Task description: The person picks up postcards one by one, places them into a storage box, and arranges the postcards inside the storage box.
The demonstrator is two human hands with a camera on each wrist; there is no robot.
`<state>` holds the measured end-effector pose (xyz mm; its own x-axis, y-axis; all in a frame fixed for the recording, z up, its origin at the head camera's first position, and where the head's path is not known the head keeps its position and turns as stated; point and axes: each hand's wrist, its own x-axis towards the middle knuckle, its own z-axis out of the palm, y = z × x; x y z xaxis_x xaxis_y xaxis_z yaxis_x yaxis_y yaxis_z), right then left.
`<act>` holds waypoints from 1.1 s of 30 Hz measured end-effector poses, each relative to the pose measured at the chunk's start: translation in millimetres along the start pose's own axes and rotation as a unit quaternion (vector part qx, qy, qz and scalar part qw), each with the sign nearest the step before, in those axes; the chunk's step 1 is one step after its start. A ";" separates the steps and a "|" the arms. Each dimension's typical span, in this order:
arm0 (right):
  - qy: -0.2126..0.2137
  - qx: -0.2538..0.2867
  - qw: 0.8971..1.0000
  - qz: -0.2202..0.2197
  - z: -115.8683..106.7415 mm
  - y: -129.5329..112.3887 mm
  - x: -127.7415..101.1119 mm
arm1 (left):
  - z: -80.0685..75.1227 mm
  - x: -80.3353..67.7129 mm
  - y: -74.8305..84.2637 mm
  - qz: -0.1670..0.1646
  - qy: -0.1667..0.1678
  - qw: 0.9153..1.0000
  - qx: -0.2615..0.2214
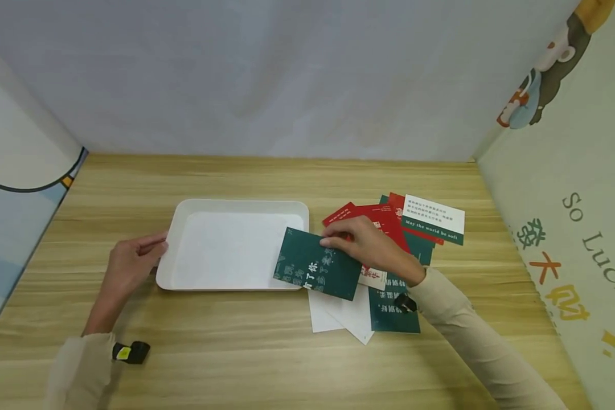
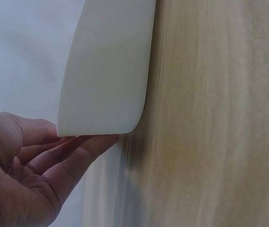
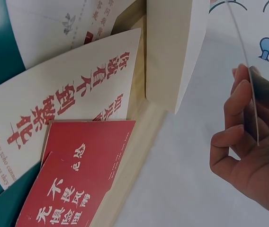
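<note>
My left hand (image 1: 130, 262) holds the left end of a white rectangular tray (image 1: 225, 250), bare inside. In the left wrist view, thumb and fingers meet the tray's end wall (image 2: 106, 94). My right hand (image 1: 371, 245) pinches a dark green card (image 1: 297, 256) with white lettering between thumb and fingers. The card is raised and overlaps the tray's right end in the head view; the right wrist view shows it as a thin edge (image 3: 245, 47). Beneath and beside this hand lies a loose spread of cards, among them a red card (image 1: 389, 219), partly covered by the hand.
A white-and-green card (image 1: 434, 219) tops the far right of the spread. Nearer the front are white cards (image 1: 328, 313) and another green card (image 1: 397, 316). The wooden table (image 1: 236, 353) meets a pale back curtain (image 1: 287, 80) and a printed right wall (image 1: 558, 199).
</note>
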<state>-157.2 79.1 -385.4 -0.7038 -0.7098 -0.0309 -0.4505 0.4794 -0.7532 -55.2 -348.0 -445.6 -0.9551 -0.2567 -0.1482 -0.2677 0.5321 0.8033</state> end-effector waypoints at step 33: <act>-0.008 0.022 1.000 -0.021 19.2 -8.7 2.9 | -1.2 -36.9 3.6 0.001 0.005 1.000 0.008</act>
<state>-144.8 62.9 -391.6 -0.6762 -0.7367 -0.0081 -0.4548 0.4260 -0.7821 -20.9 -337.5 -436.6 -0.9545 -0.2634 -0.1401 -0.2672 0.5457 0.7943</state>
